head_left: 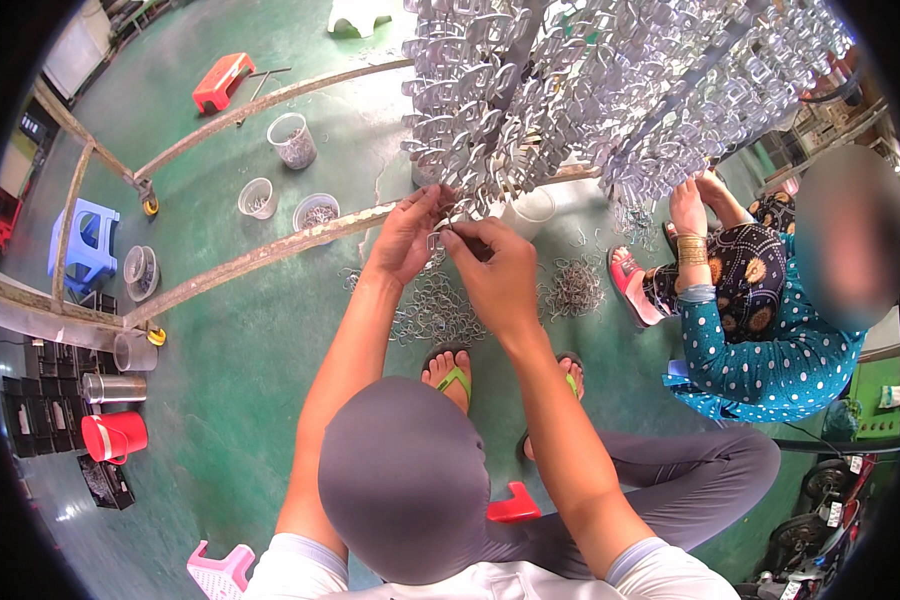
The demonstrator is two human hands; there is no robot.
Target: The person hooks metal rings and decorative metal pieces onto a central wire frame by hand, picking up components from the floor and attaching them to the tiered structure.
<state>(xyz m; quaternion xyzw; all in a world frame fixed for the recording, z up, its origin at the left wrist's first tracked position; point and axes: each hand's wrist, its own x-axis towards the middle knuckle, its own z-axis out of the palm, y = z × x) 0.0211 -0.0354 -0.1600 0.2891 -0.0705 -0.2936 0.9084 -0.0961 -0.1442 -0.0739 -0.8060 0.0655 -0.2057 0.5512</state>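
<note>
Silvery bent-metal pieces [470, 95] hang in dense strands in front of me. At their lower ends, my left hand [407, 238] is raised with its fingers curled and closed. What its fingertips hold is too small to make out. Close beside it, my right hand [497, 272] pinches a small metal piece [434, 240] between thumb and forefinger, just under the hanging strands. On the floor below my hands lies a loose heap of small wire hooks [435, 308]. A second, darker heap of small metal pieces [576, 288] is to its right.
A rusty rack bar [260, 258] runs across behind my hands. Clear tubs [292, 142] with small parts stand beyond it. At right a seated co-worker [770, 350] reaches to the same strands. A blue stool [88, 242] and a red bucket [115, 436] are at left.
</note>
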